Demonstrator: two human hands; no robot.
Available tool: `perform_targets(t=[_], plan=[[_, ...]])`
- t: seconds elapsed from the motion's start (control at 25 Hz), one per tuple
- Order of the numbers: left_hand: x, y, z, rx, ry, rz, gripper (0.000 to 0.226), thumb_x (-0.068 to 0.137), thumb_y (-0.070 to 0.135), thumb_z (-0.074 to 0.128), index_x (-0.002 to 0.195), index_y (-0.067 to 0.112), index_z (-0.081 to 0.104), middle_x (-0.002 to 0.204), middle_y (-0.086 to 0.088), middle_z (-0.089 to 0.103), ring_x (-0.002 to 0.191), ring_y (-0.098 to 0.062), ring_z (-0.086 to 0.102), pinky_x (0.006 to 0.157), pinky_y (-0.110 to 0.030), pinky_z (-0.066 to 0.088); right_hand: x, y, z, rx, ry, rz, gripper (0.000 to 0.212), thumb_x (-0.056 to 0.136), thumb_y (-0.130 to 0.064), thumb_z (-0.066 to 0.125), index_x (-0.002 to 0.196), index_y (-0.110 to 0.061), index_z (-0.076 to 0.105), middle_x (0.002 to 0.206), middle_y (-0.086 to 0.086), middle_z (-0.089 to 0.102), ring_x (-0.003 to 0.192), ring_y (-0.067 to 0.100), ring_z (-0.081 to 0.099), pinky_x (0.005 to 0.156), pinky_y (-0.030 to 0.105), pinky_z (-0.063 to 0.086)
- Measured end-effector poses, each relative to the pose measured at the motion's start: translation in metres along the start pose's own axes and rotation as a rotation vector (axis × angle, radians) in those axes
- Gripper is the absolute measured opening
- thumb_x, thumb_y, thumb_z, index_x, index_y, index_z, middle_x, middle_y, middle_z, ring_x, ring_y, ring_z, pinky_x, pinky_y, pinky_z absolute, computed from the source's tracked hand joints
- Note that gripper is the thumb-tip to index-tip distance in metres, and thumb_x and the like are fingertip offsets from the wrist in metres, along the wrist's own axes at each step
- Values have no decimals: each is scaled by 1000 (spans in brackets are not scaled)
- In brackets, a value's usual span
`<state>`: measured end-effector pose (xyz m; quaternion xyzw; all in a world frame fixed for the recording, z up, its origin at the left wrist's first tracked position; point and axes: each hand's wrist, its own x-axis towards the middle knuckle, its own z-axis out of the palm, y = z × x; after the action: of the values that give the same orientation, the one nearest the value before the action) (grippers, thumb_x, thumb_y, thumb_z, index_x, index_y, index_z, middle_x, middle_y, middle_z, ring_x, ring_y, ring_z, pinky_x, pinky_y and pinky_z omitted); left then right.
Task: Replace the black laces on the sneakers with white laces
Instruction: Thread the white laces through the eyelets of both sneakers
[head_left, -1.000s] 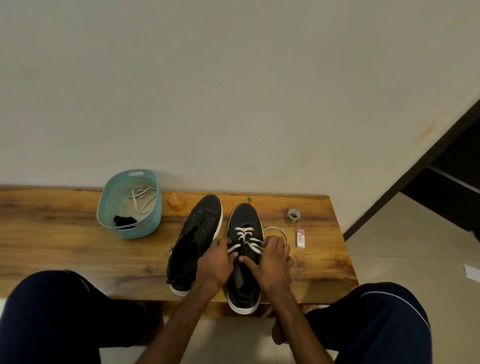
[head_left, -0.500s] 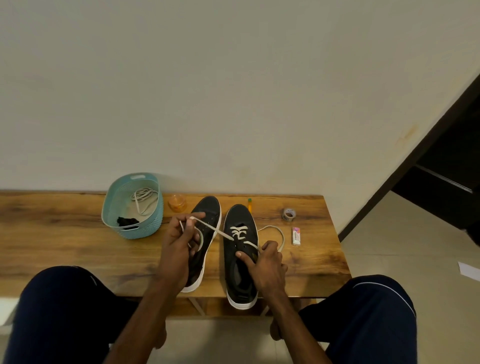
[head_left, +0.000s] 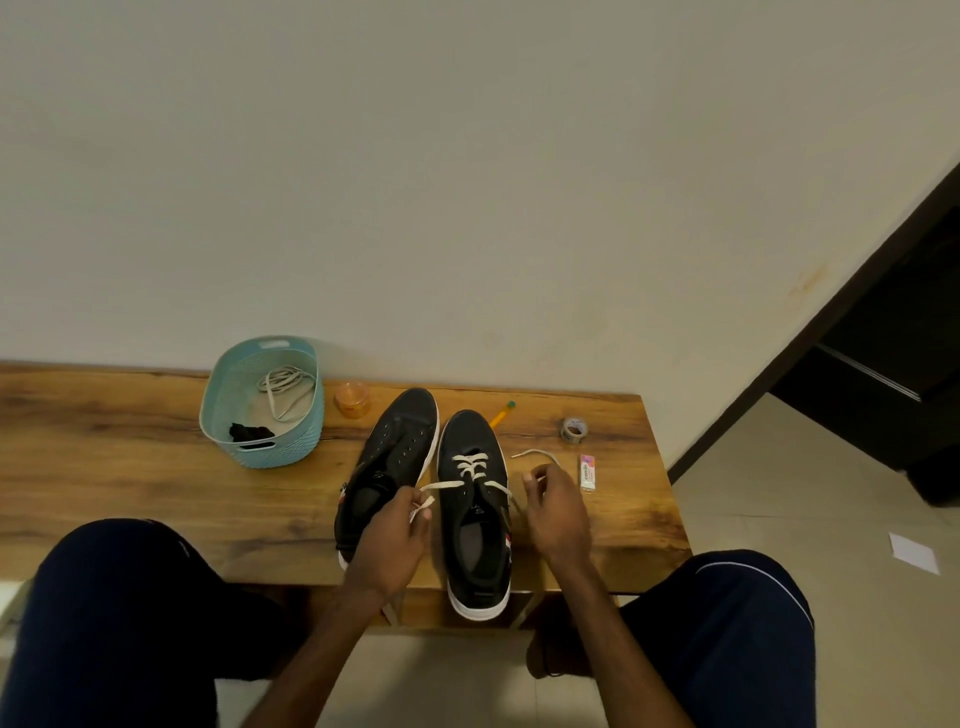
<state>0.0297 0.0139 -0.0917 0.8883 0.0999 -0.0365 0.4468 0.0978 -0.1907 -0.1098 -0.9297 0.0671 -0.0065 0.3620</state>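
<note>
An orange jar (head_left: 352, 399), pencil (head_left: 502, 414), tape roll (head_left: 574, 429) and eraser (head_left: 587, 472) lie on the table (head_left: 130, 457).

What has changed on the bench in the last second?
Both hands came off the eyelets of the right sneaker. The left hand drew one end of the white lace out leftward and pinches it; the right hand moved right, off the sneaker, holding the other end. The left sneaker and basket stayed put.
</note>
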Motion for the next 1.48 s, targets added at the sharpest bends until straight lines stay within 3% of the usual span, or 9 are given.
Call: perform_targets(t=[0.12,0.24,0.36,0.48,0.76,0.88,1.0,1.32,1.48], plan=[[2,1,11,126,40,40,35,100,18,50,135,19,51,124,6,56,112,-10,57,90,-19,46,38,9,-6,-244,-43,-162,35,99,-10,48,133,-17,56,131,5,58,117,24,55,92,41,50],[9,-10,30,284,-1,57,50,96,14,54,145,18,39,139,-2,47,124,-16,51,106,-30,44,60,7,-3,-491,-324,-320,62,93,-9,57,151,-19,36,155,4,37,139,24,35,109,43,40],[18,-21,53,451,-91,-1,65,91,21,61,148,16,30,148,-6,34,135,-21,39,116,-34,33,66,12,4,-670,-474,-409,76,89,-16,66,154,-21,27,159,2,27,143,26,27,112,45,33],[28,-28,62,533,-140,-22,80,87,23,64,152,12,18,151,-9,23,142,-27,26,120,-35,19,67,28,9,-709,-383,-427,62,87,-10,65,144,-13,41,149,7,39,132,27,40,107,37,38],[2,-31,49,54,80,89,61,86,7,63,142,18,41,146,0,39,134,-16,43,112,-36,40,65,37,10,-553,-240,-331,41,91,-5,57,131,-14,52,135,7,53,123,23,45,98,34,42],[-12,-16,43,-39,255,90,32,96,20,54,128,23,51,127,6,54,116,-9,55,97,-37,52,60,15,7,-157,-48,-275,19,95,-2,54,109,-10,64,116,9,59,110,25,50,89,37,45],[-3,4,46,-22,198,111,37,93,38,61,126,24,51,121,12,54,113,-4,53,98,-26,48,46,-13,-15,60,43,-355,10,97,-7,56,94,-10,65,100,2,58,95,15,50,78,26,40],[8,35,79,112,192,91,34,94,36,60,125,21,58,120,5,61,113,-10,55,96,-30,48,17,-11,-48,243,-181,-203,20,90,-1,65,100,-15,74,80,-7,72,71,-4,66,66,8,46],[9,37,82,68,237,66,29,93,39,60,117,23,64,106,8,69,97,-8,65,82,-29,55,23,-10,-42,212,-281,-151,15,86,-1,69,89,-16,70,79,-5,73,74,0,69,71,17,50]])
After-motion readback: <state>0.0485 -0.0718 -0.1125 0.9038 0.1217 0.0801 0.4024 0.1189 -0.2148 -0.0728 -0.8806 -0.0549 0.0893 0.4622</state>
